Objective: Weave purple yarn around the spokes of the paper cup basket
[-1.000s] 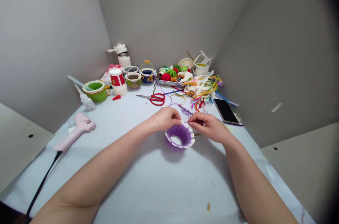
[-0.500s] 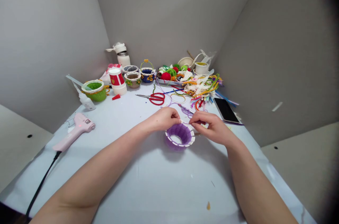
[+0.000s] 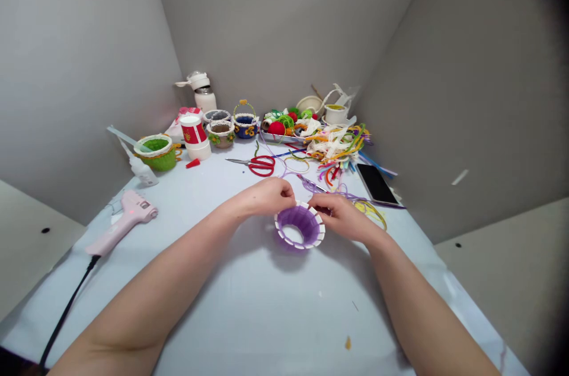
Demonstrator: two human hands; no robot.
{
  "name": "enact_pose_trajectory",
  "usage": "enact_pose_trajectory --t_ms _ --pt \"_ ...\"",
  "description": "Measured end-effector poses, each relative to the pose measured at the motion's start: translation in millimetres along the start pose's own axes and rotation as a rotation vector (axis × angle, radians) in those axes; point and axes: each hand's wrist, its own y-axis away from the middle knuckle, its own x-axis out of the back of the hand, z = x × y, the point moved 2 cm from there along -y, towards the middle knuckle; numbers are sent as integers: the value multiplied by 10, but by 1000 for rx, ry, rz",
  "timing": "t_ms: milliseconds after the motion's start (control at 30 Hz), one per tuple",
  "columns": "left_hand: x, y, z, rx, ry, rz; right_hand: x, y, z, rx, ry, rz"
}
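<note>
"Looking at what?"

"At a purple cup (image 3: 302, 221) with a white notched rim, mouth up near the middle of the table (image 3: 249, 311), between both hands."

"And the fingers?"

"On the left hand (image 3: 270, 196), drawn narrow at the rim's far left side; on the right hand (image 3: 341, 216), curled inward at its far right side. Cannot tell about anything pinched between the fingertips (too small, partly hidden)."

"And around?"

"Can spot red-handled scissors (image 3: 262, 166) toward the far edge, a pink glue gun (image 3: 119, 225) by the left edge, a dark-screened phone (image 3: 377, 184) near the right edge."
</note>
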Motion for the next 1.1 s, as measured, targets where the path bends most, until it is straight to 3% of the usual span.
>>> enact_pose_trajectory --t_ms 333,633,867,1100 --pt "-209 -90 2 -192 130 124 -73 -20 32 -45 -85 22" --pt "-184 -70 19 -151 147 46 -102 -41 44 -67 -106 17" --pt "-171 -80 -24 -80 113 91 89 58 9 -128 -136 50" --pt "-177 -97 -23 -69 110 85 153 102 -109 -23 -28 158"
